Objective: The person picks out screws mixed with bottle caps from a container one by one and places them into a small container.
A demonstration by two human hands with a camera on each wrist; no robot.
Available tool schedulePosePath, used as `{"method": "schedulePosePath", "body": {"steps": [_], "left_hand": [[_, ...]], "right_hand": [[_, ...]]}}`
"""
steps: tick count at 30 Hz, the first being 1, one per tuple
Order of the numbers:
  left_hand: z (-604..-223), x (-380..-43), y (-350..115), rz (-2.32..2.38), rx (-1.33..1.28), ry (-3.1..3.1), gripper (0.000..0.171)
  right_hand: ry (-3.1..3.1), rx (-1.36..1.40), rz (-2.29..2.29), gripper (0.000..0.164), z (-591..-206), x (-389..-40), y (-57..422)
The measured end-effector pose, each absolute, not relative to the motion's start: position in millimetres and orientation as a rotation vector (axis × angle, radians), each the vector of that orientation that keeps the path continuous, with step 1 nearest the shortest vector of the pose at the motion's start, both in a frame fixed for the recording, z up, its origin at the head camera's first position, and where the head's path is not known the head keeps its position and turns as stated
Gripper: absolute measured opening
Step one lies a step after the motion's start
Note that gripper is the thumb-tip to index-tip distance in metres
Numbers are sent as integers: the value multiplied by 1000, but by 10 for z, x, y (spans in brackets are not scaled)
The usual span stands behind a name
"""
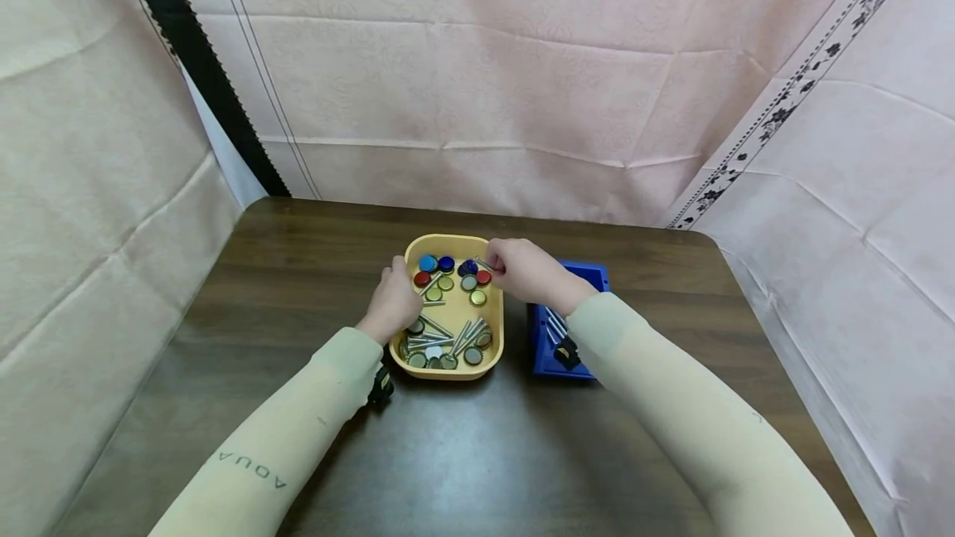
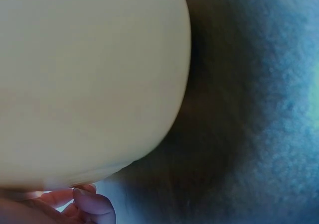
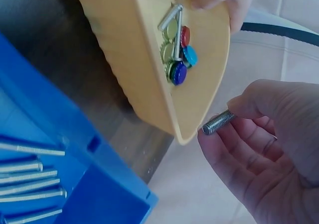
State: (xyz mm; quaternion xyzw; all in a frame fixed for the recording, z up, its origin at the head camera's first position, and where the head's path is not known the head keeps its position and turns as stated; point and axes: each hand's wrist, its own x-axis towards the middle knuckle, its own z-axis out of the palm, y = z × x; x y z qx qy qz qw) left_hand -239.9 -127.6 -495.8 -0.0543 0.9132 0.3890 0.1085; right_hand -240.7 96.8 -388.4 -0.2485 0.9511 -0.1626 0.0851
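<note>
My left hand (image 1: 393, 301) grips the left rim of a yellow plastic tray (image 1: 457, 240), thumb inside and fingers outside in the right wrist view. The tray's pale outer wall (image 2: 94, 84) fills much of the left wrist view. Above the tray's far right side, my right hand (image 1: 533, 272) pinches a metal bolt (image 3: 218, 122) between thumb and fingers, its threaded end showing. Inside the tray lie several bottle caps, such as a red cap (image 3: 185, 37) and a dark blue cap (image 3: 178, 73), with several bolts (image 3: 171, 17) among them.
Right of the yellow tray stands a blue bin (image 1: 589, 273), partly beneath my right forearm. Several long bolts (image 3: 30, 181) lie in it side by side. Both stand on a dark wooden table (image 1: 462, 454), with pale cloth (image 1: 477, 106) hanging behind and at the sides.
</note>
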Motion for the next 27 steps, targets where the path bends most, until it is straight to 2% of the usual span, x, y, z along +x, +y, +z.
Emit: {"method": "schedulePosePath", "body": {"steps": [19,27], "left_hand": [[-4949,-2388,-1271,1147,-152,2683,76],[-4949,-2382,-1275,1143,-153,2680,74]], "right_hand": [[2894,-631,-516,10,-3775,-2304,1557],[2908,-565,-490,10,-3841,-2283,1796]]}}
